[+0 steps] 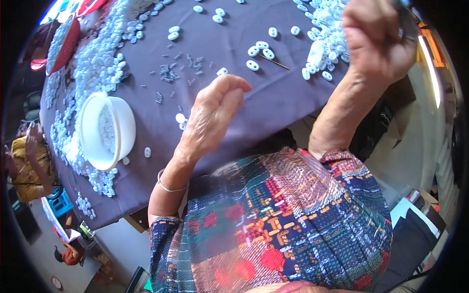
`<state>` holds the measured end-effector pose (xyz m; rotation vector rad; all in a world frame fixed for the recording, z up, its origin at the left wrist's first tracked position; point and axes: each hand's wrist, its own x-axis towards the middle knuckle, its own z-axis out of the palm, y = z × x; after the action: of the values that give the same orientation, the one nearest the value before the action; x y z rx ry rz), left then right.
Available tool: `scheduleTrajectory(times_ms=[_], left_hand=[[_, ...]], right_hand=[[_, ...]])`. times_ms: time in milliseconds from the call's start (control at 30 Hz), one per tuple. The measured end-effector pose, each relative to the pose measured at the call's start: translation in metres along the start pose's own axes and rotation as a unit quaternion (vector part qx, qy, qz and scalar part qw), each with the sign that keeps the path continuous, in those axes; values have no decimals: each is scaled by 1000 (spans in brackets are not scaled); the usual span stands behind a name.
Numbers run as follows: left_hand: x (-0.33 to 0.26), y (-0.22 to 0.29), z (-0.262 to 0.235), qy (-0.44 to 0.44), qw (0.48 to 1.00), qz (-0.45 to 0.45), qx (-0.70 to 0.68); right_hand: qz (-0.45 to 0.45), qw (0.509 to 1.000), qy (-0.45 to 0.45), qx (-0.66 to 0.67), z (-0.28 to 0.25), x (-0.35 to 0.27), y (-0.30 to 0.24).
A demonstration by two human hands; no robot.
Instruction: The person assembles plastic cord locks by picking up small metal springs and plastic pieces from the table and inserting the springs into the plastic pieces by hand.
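Note:
My left hand point(212, 115) hovers over the near part of the cloth-covered table, fingers curled and the thumb pressed against them. Whatever it pinches, if anything, is hidden. Raised at the right edge of the table is my right hand point(376, 44), closed like a fist, its contents out of sight. Between the hands lie small white oval pieces with two holes point(252, 65), and a thin brown stick point(274, 62) beside them. Left of these, short grey metal pins point(169, 73) are scattered. A round white piece point(181, 118) rests next to my left wrist.
A white plastic tub point(128, 128) holding small translucent pieces stands at the left, amid a long heap of pale pieces point(90, 68). Behind it is a red basket point(67, 46). Another heap of white oval pieces point(332, 24) lies far right. Other people point(33, 163) sit beyond the left edge.

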<state>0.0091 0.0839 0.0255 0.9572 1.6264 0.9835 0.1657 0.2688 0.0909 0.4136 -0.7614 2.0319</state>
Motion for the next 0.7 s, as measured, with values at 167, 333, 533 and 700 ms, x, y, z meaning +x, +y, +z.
scheduleTrajectory(times_ms=[167, 333, 533, 700], left_hand=[[-8, -1, 19, -66, 998, -13, 5], [-8, -15, 43, -92, 972, 157, 150], [-3, -30, 63, -159, 952, 170, 197], [-6, -34, 71, -179, 950, 162, 201]], right_hand=[[-7, 1000, 0, 23, -3, -17, -15], [26, 997, -39, 56, -2, -31, -28], [39, 986, -99, 125, -4, -45, -30], [43, 972, -147, 181, -4, -58, -37]])
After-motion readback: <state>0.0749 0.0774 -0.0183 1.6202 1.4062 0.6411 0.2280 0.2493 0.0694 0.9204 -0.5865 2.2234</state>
